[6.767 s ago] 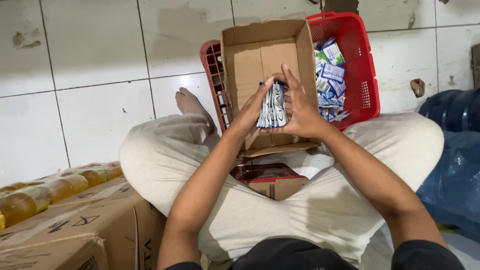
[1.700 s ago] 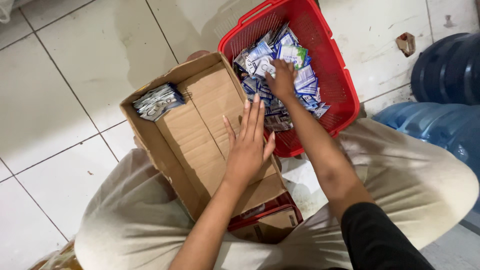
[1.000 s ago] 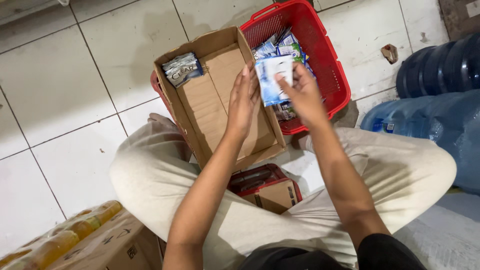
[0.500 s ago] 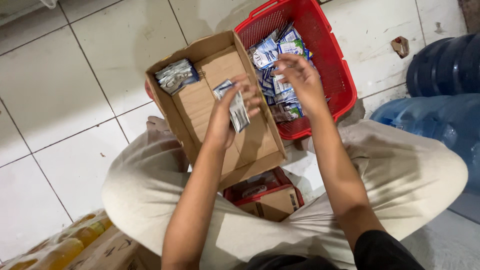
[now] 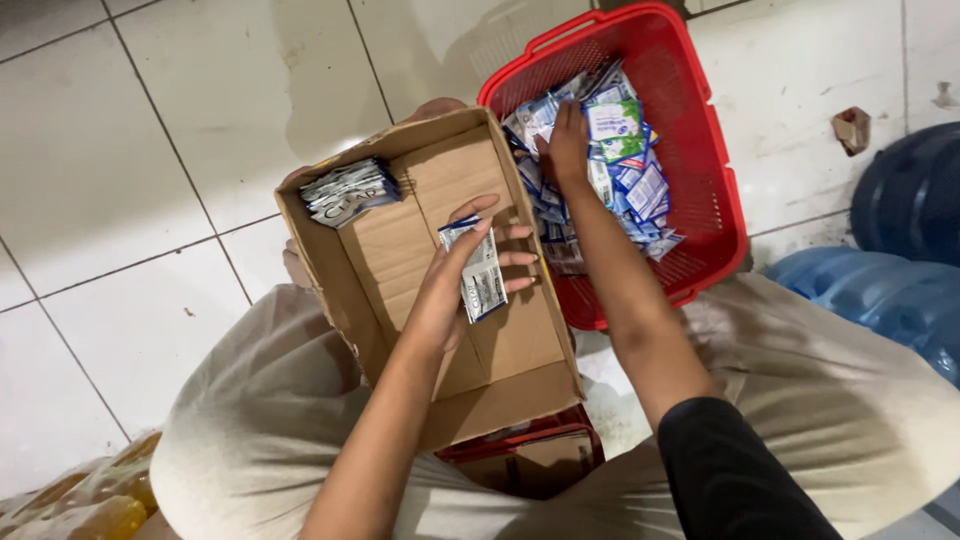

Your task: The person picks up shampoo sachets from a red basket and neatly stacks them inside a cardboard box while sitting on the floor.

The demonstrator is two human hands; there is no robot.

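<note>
I sit cross-legged on a tiled floor with an open cardboard box (image 5: 500, 340) on my lap. My left hand (image 5: 455, 285) hovers over the box, holding a small stack of grey-white sachets (image 5: 480, 272). A pile of similar sachets (image 5: 348, 190) lies in the box's far left corner. My right hand (image 5: 566, 142) reaches into a red plastic basket (image 5: 712, 195) and rests on the heap of blue, white and green sachets (image 5: 625, 165); whether it grips any is hidden.
Blue water jugs (image 5: 880, 290) lie at the right. A small red carton (image 5: 525, 465) sits between my legs under the box. Yellow bottles in wrap (image 5: 80, 500) show at the bottom left. A scrap of brown cardboard (image 5: 852, 128) lies on the tiles.
My right hand took sachets from the basket, passed them to my left hand, then went back into the basket. The left hand stays over the box holding the stack.
</note>
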